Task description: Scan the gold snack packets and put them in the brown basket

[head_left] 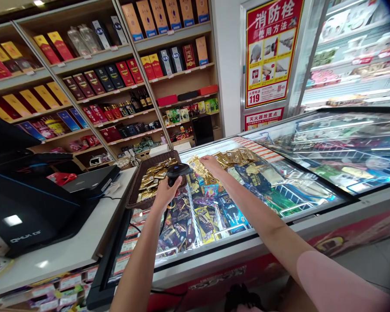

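Note:
A black handheld barcode scanner (177, 170) is in my left hand (166, 190), fingers wrapped round its grip. Its head is upright above the right edge of a brown wicker basket (133, 189), which holds many gold foil packets (152, 178). Over the freezer's glass top, my right hand (209, 162) pinches a shiny gold foil packet (199, 167) just right of the scanner. More gold packets (238, 157) lie on the glass behind and to the right of that hand.
Wrapped ice creams (211, 212) show through the glass of the chest freezer (221, 247). A checkout screen (29, 195) stands on the white counter (84, 229) at left. Shelves of boxed bottles (105, 78) line the back wall. The scanner's cable (163, 223) hangs below my left hand.

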Demonstrator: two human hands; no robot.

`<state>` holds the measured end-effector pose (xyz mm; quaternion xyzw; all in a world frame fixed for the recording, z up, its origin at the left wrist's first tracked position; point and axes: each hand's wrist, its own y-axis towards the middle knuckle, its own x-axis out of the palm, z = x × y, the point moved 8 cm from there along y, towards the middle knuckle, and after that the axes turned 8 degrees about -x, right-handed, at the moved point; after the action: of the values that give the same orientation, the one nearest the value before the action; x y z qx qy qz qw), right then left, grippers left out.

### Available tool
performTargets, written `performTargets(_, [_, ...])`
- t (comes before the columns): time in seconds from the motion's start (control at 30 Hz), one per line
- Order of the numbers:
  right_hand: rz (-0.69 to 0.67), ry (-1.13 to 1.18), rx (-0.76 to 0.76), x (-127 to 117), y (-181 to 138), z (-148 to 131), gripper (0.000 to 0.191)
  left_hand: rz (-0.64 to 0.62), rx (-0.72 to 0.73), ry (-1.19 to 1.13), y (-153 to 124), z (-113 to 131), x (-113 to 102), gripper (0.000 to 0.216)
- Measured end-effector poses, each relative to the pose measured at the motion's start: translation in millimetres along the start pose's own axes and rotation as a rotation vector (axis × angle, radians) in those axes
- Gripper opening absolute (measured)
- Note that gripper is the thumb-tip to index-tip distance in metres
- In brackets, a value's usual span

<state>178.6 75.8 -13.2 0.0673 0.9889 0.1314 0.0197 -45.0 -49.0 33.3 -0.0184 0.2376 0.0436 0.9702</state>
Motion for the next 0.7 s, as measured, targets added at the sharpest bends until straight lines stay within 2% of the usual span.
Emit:
performTargets(0.2, [0.004, -0.004, 0.008, -4.1, 0.9, 3.5, 0.017, 0.0, -0.022, 0.014, 6.4, -7.8, 3.8, 0.059])
performTargets(0.47, [0.065, -0.065, -0.008, -14.0, 5.5, 7.4, 0.018, 0.021, -0.003, -0.034, 1.7, -9.0, -3.0, 0.059])
performTargets(0.6, [0.141, -0.147, -0.02, -32.1, 13.5, 11.3, 0.016, 0.05, -0.004, -0.057, -4.2, -10.2, -9.5, 0.058])
performTargets(0.7, [0.224, -0.233, -0.021, -58.9, 22.7, 17.0, 0.017, 0.056, -0.01, -0.073, -8.6, -12.6, -15.4, 0.059])
